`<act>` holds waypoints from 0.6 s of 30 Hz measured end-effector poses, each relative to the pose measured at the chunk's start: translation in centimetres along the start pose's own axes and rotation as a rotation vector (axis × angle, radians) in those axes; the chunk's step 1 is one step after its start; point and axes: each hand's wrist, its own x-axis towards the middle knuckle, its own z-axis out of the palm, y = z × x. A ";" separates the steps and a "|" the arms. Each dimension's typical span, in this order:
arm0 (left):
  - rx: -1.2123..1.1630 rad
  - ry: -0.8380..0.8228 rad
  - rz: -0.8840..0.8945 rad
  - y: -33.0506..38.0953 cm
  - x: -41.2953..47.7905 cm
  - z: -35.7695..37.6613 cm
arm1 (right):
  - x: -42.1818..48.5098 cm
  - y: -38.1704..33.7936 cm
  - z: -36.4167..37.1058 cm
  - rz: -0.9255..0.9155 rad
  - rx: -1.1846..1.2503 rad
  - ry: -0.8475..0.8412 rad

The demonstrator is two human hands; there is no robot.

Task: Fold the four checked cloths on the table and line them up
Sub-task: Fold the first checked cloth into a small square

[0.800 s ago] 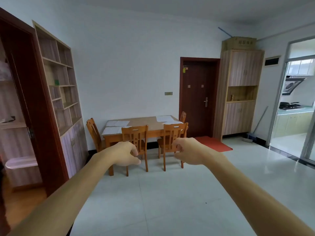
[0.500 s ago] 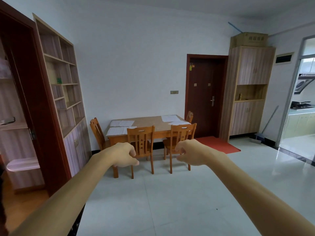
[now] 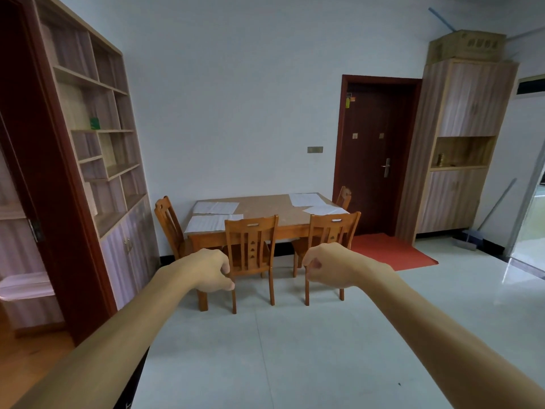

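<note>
Left grip (image 3: 211, 270), right grip (image 3: 330, 268): fingers curled in, nothing held, out in air well short of bench (image 3: 265, 205). Left cloths (image 3: 211, 222): two, flat, at bench left edge. Right cloths (image 3: 306, 199): two, flat, at far right corner.

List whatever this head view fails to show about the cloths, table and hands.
- Four cloths: head view, too far and small to show checks or folds.
- Table: front edge and legs partly behind the two near chairs.
- Left hand, right hand: palms face away from the camera.
- Doorway on the right: cut by the frame edge.
</note>
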 end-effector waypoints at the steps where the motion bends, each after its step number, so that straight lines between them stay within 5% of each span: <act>1: 0.005 0.007 0.000 0.1 1.9 -0.4 | 1.6 0.9 -0.3 0.002 -0.008 0.003; 18: -0.070 -0.025 -0.086 -4.2 29.2 -6.7 | 31.6 9.4 -3.5 -0.104 0.029 -0.011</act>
